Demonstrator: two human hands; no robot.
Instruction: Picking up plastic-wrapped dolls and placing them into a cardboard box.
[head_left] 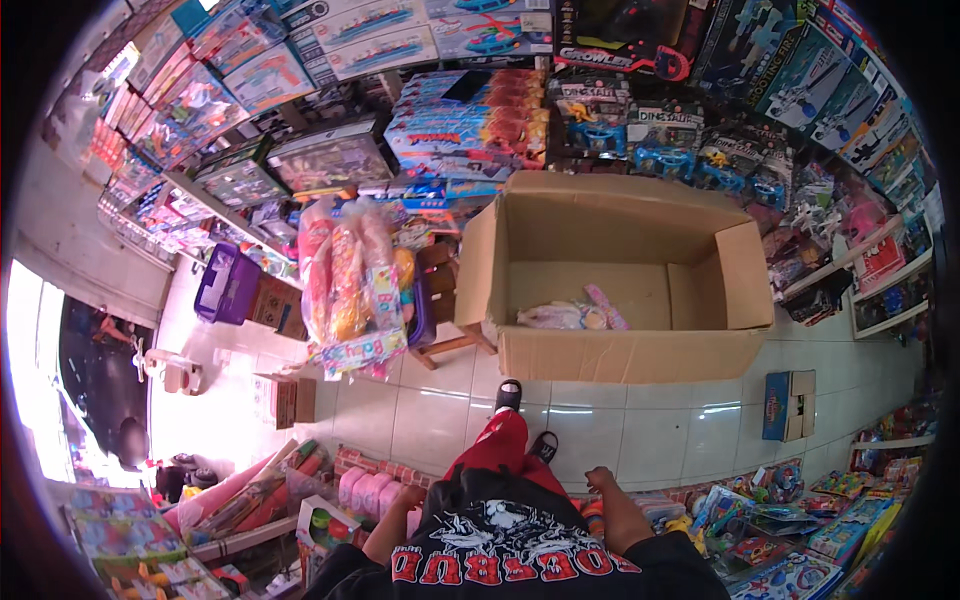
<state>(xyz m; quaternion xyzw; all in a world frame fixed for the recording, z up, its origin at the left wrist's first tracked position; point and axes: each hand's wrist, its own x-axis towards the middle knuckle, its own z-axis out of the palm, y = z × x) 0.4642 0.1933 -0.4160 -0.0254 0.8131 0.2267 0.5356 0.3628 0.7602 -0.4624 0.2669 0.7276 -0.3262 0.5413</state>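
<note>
My left hand (411,497) hangs beside my left hip, its fingers loosely bent and nothing seen in it. On the other side my right hand (600,480) hangs free, also with loose fingers and holding nothing. Both are well apart from the large open cardboard box (620,357) ahead of me. Inside that box, toward its left, lies a small pile of pastel plastic-wrapped items (575,316), too small to name. To the box's left stand clear bags of colourful toys (348,270), upright in a purple container (424,312).
Shelves of boxed toys (470,130) line the far wall. A purple basket (224,285) and a small brown carton (284,400) stand on the tiled floor (660,430) at left. A blue-brown carton (789,405) sits at right. Packaged toys (780,530) are displayed close behind me.
</note>
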